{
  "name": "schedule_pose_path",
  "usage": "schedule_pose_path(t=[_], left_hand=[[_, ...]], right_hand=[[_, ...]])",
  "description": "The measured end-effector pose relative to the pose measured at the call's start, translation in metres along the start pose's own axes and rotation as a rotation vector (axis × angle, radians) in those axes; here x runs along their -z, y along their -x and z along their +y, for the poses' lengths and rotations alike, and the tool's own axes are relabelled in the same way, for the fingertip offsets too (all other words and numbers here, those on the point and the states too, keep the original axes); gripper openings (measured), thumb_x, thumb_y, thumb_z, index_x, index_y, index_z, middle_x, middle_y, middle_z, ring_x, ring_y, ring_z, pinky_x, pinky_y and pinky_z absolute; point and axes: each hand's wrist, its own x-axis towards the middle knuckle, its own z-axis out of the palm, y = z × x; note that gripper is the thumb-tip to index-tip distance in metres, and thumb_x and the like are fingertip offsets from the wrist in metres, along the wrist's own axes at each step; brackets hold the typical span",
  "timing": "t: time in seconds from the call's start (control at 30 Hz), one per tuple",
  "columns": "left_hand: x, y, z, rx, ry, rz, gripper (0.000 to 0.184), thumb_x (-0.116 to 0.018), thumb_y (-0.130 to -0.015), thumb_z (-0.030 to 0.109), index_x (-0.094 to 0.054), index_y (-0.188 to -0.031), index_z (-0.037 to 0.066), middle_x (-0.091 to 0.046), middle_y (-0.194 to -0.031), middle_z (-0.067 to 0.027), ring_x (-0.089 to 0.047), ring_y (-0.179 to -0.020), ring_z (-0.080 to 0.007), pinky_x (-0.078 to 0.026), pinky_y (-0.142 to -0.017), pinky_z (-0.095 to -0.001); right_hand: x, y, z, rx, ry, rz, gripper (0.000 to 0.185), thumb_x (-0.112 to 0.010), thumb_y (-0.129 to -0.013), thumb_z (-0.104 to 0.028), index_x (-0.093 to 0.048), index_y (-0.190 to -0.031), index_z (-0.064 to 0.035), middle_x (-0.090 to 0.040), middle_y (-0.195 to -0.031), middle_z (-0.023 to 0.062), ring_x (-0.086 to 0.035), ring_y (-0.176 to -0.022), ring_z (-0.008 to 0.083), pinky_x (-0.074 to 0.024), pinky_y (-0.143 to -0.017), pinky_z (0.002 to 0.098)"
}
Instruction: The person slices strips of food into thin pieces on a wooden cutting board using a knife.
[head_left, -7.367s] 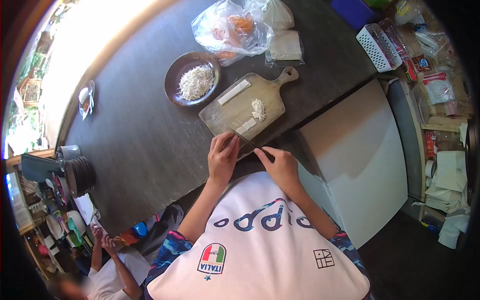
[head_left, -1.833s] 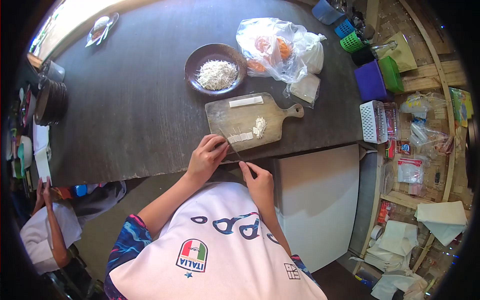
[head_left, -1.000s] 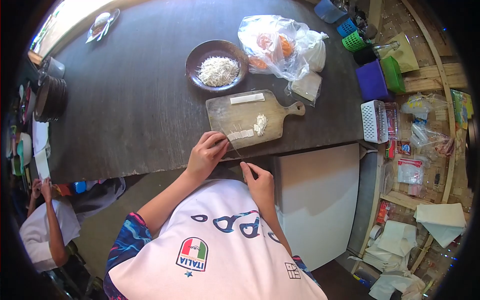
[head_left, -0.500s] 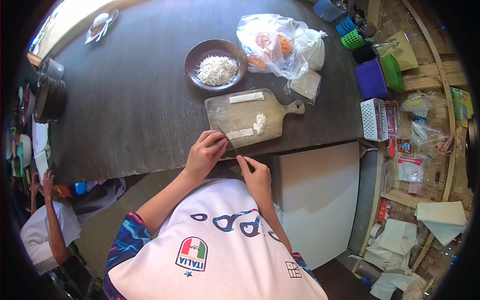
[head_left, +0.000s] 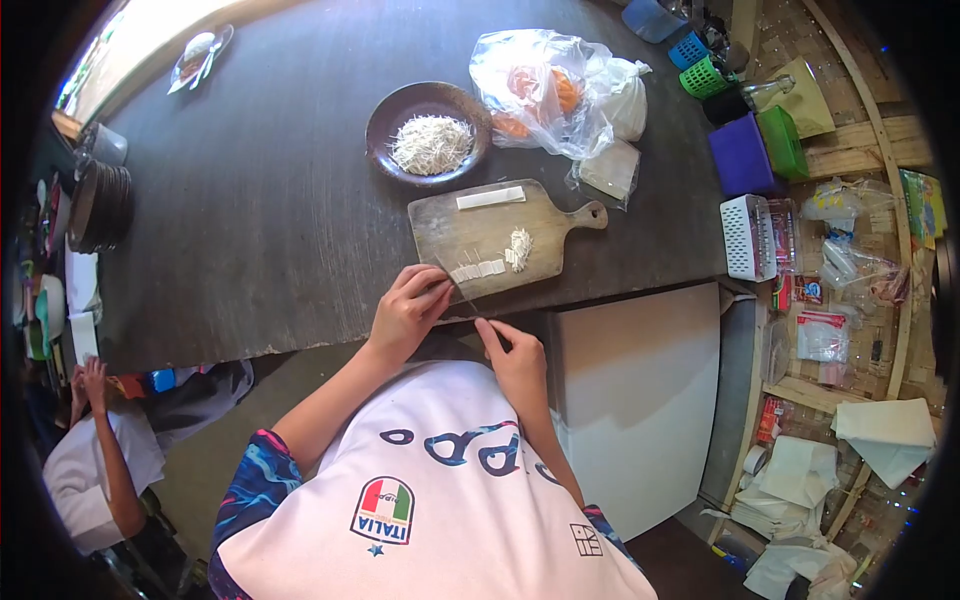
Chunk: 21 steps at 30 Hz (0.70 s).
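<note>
My right hand [head_left: 517, 358] is closed round the handle of a thin knife [head_left: 467, 294], whose blade slants up and left over the near edge of a wooden cutting board [head_left: 450, 225]. Fingers pinched together, my left hand [head_left: 408, 308] rests at the board's near left corner beside the blade; what they press on is hidden. Right beside the blade lies a row of small white pieces [head_left: 478, 270], with thin slivers by them. A little pile of white shreds [head_left: 518, 248] sits to their right, and an uncut white strip [head_left: 491, 198] lies near the board's far edge.
Beyond the board stand a brown bowl [head_left: 380, 150] of white shreds and a plastic bag [head_left: 490, 70] with orange contents. Stacked dark plates [head_left: 98, 205] are at left. Another person [head_left: 95, 450] is at lower left. A white surface [head_left: 640, 400] stands below the table's right side.
The view has shifted very slightly. My hands and the knife keep nearly the same place at the board. At left, the other person's hands have moved a little lower.
</note>
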Motion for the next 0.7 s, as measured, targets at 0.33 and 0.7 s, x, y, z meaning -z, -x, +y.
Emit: schedule_pose_path(t=[0.33,0.7], left_hand=[[0.0,0.001,-0.001,0.004,-0.001,-0.003,0.016,-0.084,-0.092,0.004,-0.083,-0.108,0.003,-0.076,-0.116,-0.0072,-0.073,-0.114,-0.0295,-0.063,-0.093,-0.041],[0.003,0.0,0.001,0.006,-0.003,-0.017,0.017,-0.084,-0.091,0.003,-0.084,-0.108,0.003,-0.076,-0.117,-0.0075,-0.072,-0.115,-0.0295,-0.062,-0.094,-0.0412]], right_hand=[[-0.01,-0.004,0.004,0.025,-0.009,0.048,0.056,-0.077,-0.101,-0.057,-0.085,-0.118,-0.0045,-0.081,-0.1,0.0264,-0.079,-0.098,0.045,-0.0613,-0.086,0.0467],[-0.003,-0.003,-0.012,-0.008,-0.037,-0.013,0.054,-0.078,-0.101,-0.055,-0.085,-0.117,-0.0042,-0.081,-0.092,0.0231,-0.081,-0.092,0.0421,-0.0611,-0.083,0.0445]])
